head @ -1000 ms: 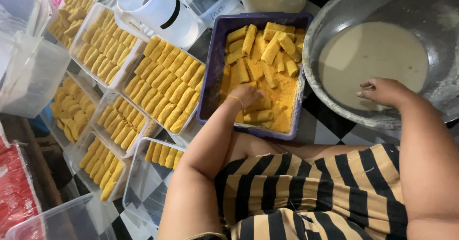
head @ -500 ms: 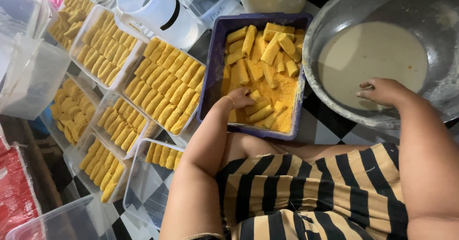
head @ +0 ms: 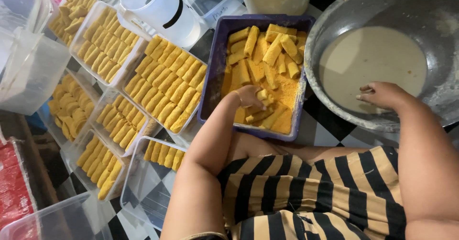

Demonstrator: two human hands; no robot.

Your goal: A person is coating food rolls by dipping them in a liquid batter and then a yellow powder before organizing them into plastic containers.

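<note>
Two hands work at breading: the left hand (head: 249,98) has its fingers closed on a crumbed roll (head: 262,95) in the purple tray (head: 213,73), while the right hand (head: 382,95) rests with loose fingers in the batter bowl (head: 330,30). Next likely calls for lifting that roll leftward to the part-filled clear box (head: 143,192).

Home kitchen floor: batter bowl (head: 334,25), breaded rolls (head: 167,85).

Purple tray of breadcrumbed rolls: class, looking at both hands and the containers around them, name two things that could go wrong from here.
1. The left hand grips a roll in the purple tray, which is crowded; pulling it out may knock crumb coating off neighbouring rolls.
2. The right hand rests over the batter in the metal bowl; wet fingers could drip on the floor or clump the crumbs.
</note>
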